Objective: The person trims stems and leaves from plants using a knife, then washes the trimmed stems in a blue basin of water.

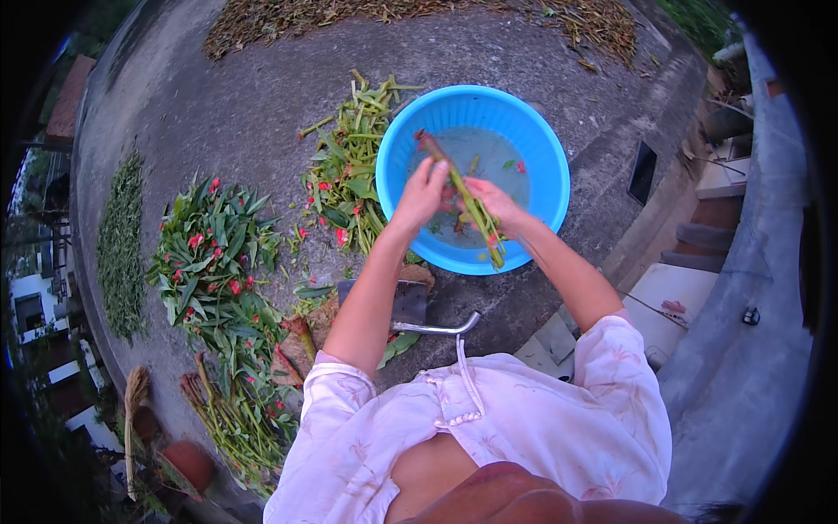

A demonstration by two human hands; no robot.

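Observation:
Over a blue plastic basin [556, 177] holding shallow water, my left hand [422, 193] grips a thick plant stalk [470, 196] near its reddish root end. The stalk slants down to the right, its green end over the basin's near side. My right hand [494, 203] is against the stalk's lower half. Its fingers are blurred and partly hidden behind the stalk, so their grip is unclear. A red petal [521, 167] and bits of green float in the water. Below my left forearm, a wide dark blade [409, 302] with a bent metal handle [437, 328] rests by a wooden board [322, 327].
Cut green stems [357, 157] heap against the basin's left side. Farther left lie leafy tops with red flowers [216, 255] and uncut stalks [229, 419]. Dried plant matter [366, 16] covers the far concrete. A dark flat tablet-like object [642, 171] lies at right, near a ledge.

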